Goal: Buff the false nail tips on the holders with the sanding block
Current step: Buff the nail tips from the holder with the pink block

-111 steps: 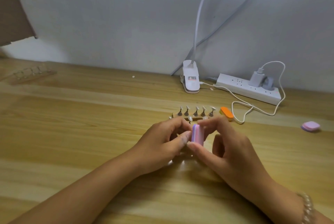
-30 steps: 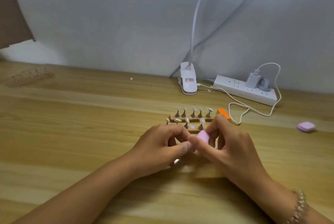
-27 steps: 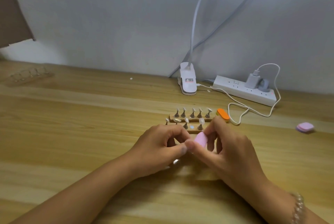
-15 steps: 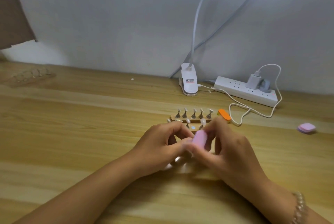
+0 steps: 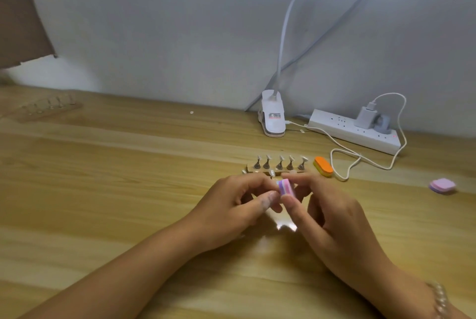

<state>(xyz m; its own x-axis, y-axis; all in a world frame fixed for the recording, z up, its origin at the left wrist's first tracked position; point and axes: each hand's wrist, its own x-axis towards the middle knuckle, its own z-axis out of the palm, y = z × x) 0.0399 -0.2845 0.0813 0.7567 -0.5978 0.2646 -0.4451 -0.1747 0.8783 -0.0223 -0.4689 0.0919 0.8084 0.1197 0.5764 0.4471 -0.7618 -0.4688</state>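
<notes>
My right hand [image 5: 324, 218] pinches a small pink and purple sanding block [image 5: 285, 187] between thumb and fingers, edge up. My left hand [image 5: 231, 208] has its fingers curled against the block's left side; what they pinch is hidden, likely a nail holder. Just behind the hands a wooden strip [image 5: 279, 167] carries a row of several metal holders with nail tips [image 5: 280, 164]. A nearer row is mostly covered by my fingers.
An orange sanding block [image 5: 323, 166] lies right of the holder strip and a pink one [image 5: 442, 186] at the far right. A lamp clip [image 5: 272, 119], a power strip [image 5: 355, 131] and a white cable [image 5: 360, 159] sit by the wall. Another holder strip [image 5: 49, 105] lies far left.
The block in my right hand has turned from its flat pink face to its striped edge and shifted slightly against my left fingers. Both hands stay in place.
</notes>
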